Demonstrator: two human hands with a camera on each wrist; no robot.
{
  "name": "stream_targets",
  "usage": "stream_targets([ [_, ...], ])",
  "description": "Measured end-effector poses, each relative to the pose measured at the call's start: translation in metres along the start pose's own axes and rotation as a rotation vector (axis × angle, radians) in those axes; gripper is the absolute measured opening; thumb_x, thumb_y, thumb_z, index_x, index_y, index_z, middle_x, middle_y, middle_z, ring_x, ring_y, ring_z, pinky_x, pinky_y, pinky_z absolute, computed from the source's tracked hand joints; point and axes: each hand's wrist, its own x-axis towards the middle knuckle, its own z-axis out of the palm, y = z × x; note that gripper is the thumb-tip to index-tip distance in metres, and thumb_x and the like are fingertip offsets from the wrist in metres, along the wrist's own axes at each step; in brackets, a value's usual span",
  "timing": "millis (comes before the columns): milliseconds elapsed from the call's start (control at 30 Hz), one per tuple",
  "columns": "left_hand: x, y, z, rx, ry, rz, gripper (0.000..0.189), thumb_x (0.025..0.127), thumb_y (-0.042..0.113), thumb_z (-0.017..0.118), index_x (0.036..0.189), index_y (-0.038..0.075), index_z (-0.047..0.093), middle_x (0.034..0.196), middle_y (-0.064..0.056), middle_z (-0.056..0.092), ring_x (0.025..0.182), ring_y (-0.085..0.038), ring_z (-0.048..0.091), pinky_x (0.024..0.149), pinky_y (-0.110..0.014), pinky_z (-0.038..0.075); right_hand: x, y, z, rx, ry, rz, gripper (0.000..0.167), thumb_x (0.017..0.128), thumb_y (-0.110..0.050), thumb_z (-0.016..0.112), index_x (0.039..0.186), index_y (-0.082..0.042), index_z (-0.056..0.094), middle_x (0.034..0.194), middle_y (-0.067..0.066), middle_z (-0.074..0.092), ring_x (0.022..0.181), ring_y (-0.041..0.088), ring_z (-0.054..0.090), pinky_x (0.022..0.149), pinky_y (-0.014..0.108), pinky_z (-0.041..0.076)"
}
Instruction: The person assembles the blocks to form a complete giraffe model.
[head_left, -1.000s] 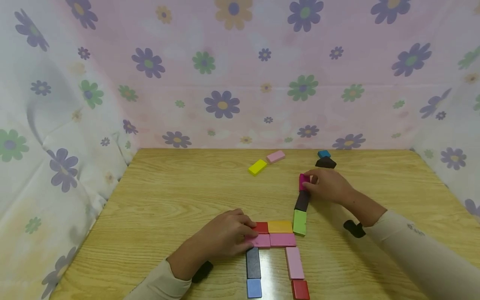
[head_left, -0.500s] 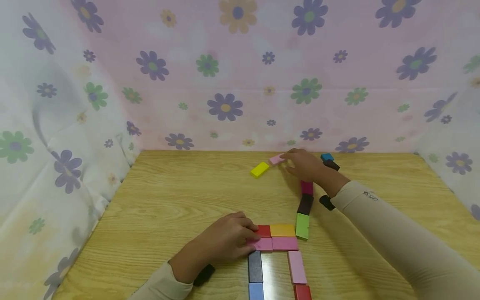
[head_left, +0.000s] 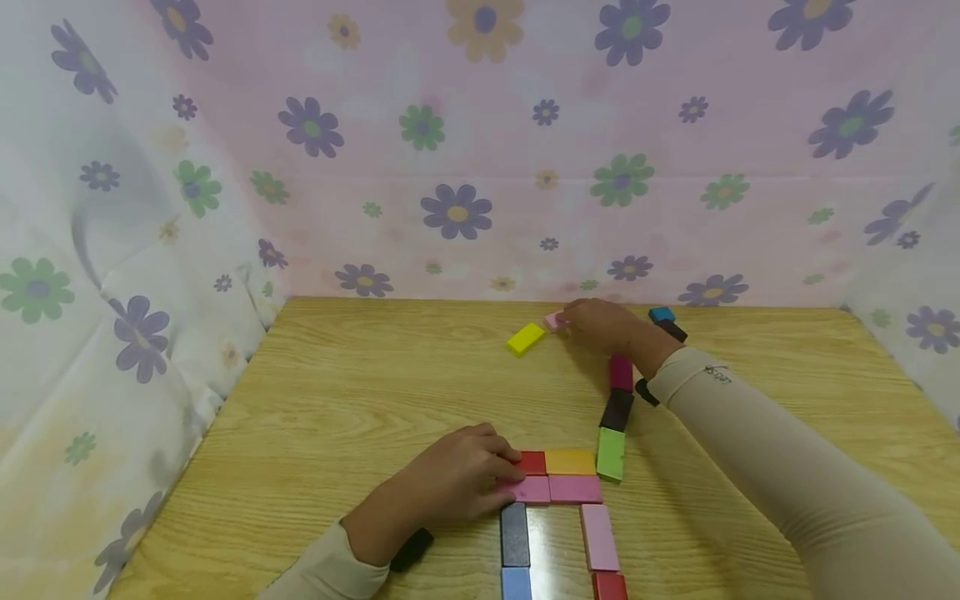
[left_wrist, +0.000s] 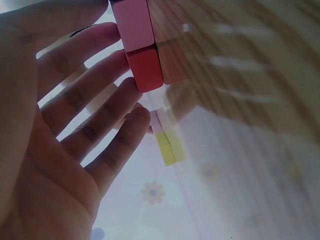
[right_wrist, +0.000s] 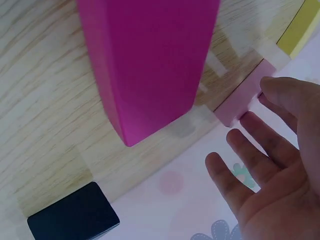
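Observation:
At the back of the table, my right hand [head_left: 603,325] holds a light pink block [head_left: 553,322] between thumb and fingertips, covering its right part. A yellow block [head_left: 526,339] lies just left of it. My left hand [head_left: 461,475] rests its fingertips against the left ends of a pink block [head_left: 534,490] and a red block [head_left: 533,462]; its fingers look fairly straight in the left wrist view. Right of these two lie an orange block [head_left: 570,462] and a second pink block [head_left: 575,489]. A magenta block [right_wrist: 155,65] looms large in the right wrist view.
A light green block [head_left: 611,455] and a dark brown block [head_left: 618,410] continue the line towards the magenta one. Blue [head_left: 662,314] and dark [head_left: 672,330] blocks lie at the back right. Two columns of blocks run towards me. Floral cloth [head_left: 465,150] walls the table.
My right hand has left the magenta block, moved back and left to the light pink block and taken hold of it. The left hand keeps its place; the head view shifts slightly.

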Motion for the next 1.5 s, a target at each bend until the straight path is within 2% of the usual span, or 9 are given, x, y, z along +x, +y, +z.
stream_targets([
  [200,0.001,0.0,0.0,0.013,0.006,0.005,0.022,0.092,0.033,0.072,0.109,0.022,0.079,0.116,0.006,0.072,0.104,-0.009,0.061,0.092,-0.023,0.051,0.004,-0.004,-0.004,-0.018,0.044,0.033,0.022,0.099,-0.018,0.062,0.106,-0.002,0.074,0.097,0.012,0.071,0.087,0.027,0.063,0.086,0.045,0.054],
  [400,0.002,0.0,0.0,0.015,0.004,0.01,0.022,0.092,0.033,0.071,0.109,0.022,0.079,0.116,0.006,0.072,0.103,-0.009,0.061,0.092,-0.023,0.051,0.004,-0.002,-0.004,-0.043,0.03,0.036,0.031,0.099,-0.025,0.062,0.116,-0.001,0.07,0.099,0.015,0.065,0.088,0.029,0.06,0.088,0.047,0.053],
  [533,0.002,0.001,0.0,0.021,-0.001,0.011,0.022,0.092,0.032,0.071,0.11,0.022,0.079,0.116,0.006,0.072,0.104,-0.009,0.061,0.093,-0.023,0.051,0.004,-0.002,-0.004,-0.053,0.016,0.038,0.033,0.1,-0.029,0.06,0.111,0.0,0.069,0.096,0.013,0.065,0.085,0.028,0.058,0.085,0.045,0.051],
  [733,0.002,0.001,0.0,0.02,-0.011,-0.005,0.022,0.092,0.033,0.071,0.11,0.022,0.079,0.117,0.007,0.072,0.104,-0.009,0.061,0.094,-0.025,0.051,-0.002,-0.001,-0.011,-0.018,0.013,0.121,0.04,0.098,-0.033,0.063,0.117,0.002,0.065,0.111,0.018,0.069,0.099,0.034,0.062,0.094,0.048,0.051],
  [967,0.001,0.0,0.0,0.014,-0.016,-0.01,0.022,0.092,0.033,0.071,0.11,0.022,0.079,0.117,0.007,0.072,0.105,-0.009,0.061,0.094,-0.025,0.051,-0.018,0.015,-0.018,0.081,0.109,0.148,0.046,0.101,-0.024,0.057,0.135,0.007,0.054,0.13,0.028,0.061,0.118,0.046,0.059,0.102,0.058,0.046],
  [1100,0.001,0.0,0.0,0.02,-0.015,-0.004,0.022,0.093,0.033,0.071,0.11,0.022,0.079,0.117,0.006,0.072,0.105,-0.009,0.061,0.094,-0.025,0.052,-0.029,0.024,-0.016,0.097,0.141,0.189,0.044,0.101,-0.024,0.055,0.132,0.008,0.056,0.12,0.029,0.065,0.105,0.044,0.064,0.092,0.057,0.051],
  [1233,0.0,0.0,0.001,0.029,-0.009,0.0,0.022,0.092,0.033,0.071,0.109,0.022,0.079,0.117,0.006,0.072,0.105,-0.009,0.062,0.094,-0.024,0.052,-0.034,0.034,-0.012,0.109,0.088,0.259,0.042,0.1,-0.025,0.051,0.125,0.008,0.059,0.105,0.024,0.069,0.083,0.032,0.064,0.08,0.05,0.053],
  [1400,0.0,0.0,0.001,0.027,-0.006,0.001,0.022,0.092,0.032,0.071,0.109,0.022,0.079,0.117,0.006,0.072,0.105,-0.009,0.062,0.093,-0.024,0.052,-0.04,0.039,-0.007,0.102,0.04,0.33,0.039,0.098,-0.024,0.048,0.114,0.008,0.064,0.101,0.022,0.069,0.08,0.03,0.063,0.073,0.047,0.053],
  [1500,0.0,0.0,0.001,0.027,-0.001,0.008,0.022,0.092,0.033,0.071,0.109,0.022,0.079,0.116,0.006,0.073,0.104,-0.009,0.061,0.093,-0.024,0.052,-0.041,0.038,-0.006,0.085,0.039,0.356,0.034,0.096,-0.026,0.051,0.101,0.004,0.067,0.09,0.016,0.068,0.073,0.027,0.059,0.063,0.04,0.049],
])
